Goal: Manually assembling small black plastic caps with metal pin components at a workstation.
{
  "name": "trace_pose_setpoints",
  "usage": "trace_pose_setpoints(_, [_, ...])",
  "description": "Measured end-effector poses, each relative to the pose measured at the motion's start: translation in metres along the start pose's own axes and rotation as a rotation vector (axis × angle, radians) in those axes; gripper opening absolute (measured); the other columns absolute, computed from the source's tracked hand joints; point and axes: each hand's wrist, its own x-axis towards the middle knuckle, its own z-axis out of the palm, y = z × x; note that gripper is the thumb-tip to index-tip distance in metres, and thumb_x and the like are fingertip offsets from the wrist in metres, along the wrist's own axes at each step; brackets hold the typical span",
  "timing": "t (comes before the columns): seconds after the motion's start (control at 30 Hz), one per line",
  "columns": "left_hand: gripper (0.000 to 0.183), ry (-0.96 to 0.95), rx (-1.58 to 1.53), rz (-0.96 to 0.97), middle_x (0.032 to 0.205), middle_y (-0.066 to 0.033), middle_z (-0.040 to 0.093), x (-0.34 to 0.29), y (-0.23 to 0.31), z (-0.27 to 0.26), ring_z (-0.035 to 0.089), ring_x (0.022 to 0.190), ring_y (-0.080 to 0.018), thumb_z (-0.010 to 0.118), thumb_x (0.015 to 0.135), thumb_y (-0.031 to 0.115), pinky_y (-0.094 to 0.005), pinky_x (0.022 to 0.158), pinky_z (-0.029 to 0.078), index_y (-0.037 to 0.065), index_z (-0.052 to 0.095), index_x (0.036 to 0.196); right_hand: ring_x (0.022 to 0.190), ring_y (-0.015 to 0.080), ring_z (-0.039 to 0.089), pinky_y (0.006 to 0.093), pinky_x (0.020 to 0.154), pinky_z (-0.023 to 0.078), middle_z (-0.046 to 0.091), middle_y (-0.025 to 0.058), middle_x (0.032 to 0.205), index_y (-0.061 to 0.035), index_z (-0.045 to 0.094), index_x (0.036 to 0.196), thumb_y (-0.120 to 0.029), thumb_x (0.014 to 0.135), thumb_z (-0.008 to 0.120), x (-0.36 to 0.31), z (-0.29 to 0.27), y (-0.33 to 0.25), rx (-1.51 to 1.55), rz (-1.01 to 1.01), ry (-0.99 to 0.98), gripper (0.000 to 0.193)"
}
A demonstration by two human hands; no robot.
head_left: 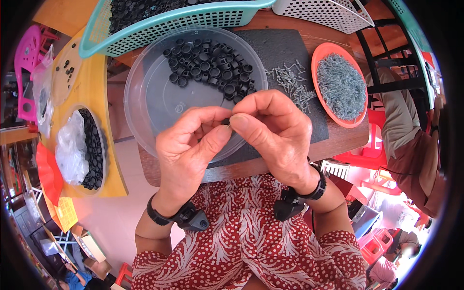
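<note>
My left hand (186,150) and my right hand (275,137) meet above the near rim of a round clear plastic tub (159,104). Between their fingertips is a small black plastic part (225,122), mostly covered by the fingers. Both hands are closed in a pinch on it; whether the right fingers also hold a screw is hidden. Inside the tub, loose black ring-shaped plastic parts (205,66) are heaped toward the far right side. To the right, loose silver screws (293,83) lie on a black mat (270,43), beside an orange plate (317,86) piled with more screws (340,87).
A teal perforated basket (193,19) full of black parts stands behind the tub, with a white basket (324,14) to its right. On the yellow table (113,164) at left is another tub (99,188) with black parts and a plastic bag (72,147). Another person (411,125) is at right.
</note>
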Motion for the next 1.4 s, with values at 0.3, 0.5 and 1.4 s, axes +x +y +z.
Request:
trace_pose_setpoints(0.3, [0.022, -0.019, -0.022, 0.025, 0.092, -0.0019, 0.059, -0.002, -0.005, -0.002, 0.053, 0.080, -0.0058, 0.064, 0.084, 0.001, -0.0183, 0.071, 0.044, -0.005, 0.060, 0.105, 0.079, 0.0081, 0.058, 0.0219, 0.069, 0.048, 0.061, 0.0040, 0.088, 0.0025, 0.057, 0.095, 0.001, 0.084, 0.061, -0.004, 0.004, 0.004, 0.035, 0.011, 0.035, 0.012])
trace_pose_setpoints(0.5, [0.021, -0.016, -0.105, -0.070, 0.089, -0.0046, 0.061, -0.002, -0.006, -0.005, 0.056, 0.076, -0.0069, 0.064, 0.084, 0.001, -0.0196, 0.070, 0.048, -0.005, 0.059, 0.104, 0.077, 0.0099, 0.060, 0.0228, 0.067, 0.050, 0.060, 0.0054, 0.087, 0.0040, 0.055, 0.096, 0.004, 0.085, 0.059, -0.006, 0.008, -0.002, 0.121, 0.045, 0.055, 0.012])
trace_pose_setpoints(1.4, [0.022, 0.028, -0.152, -0.026, 0.087, -0.0050, 0.062, -0.003, -0.006, -0.002, 0.059, 0.075, -0.0084, 0.065, 0.083, 0.001, -0.0195, 0.070, 0.049, -0.005, 0.059, 0.103, 0.061, 0.0141, 0.056, 0.0239, 0.051, 0.044, 0.060, 0.0086, 0.079, 0.0005, 0.058, 0.088, 0.007, 0.077, 0.065, -0.006, 0.003, 0.023, -0.395, -0.490, 0.076, 0.014])
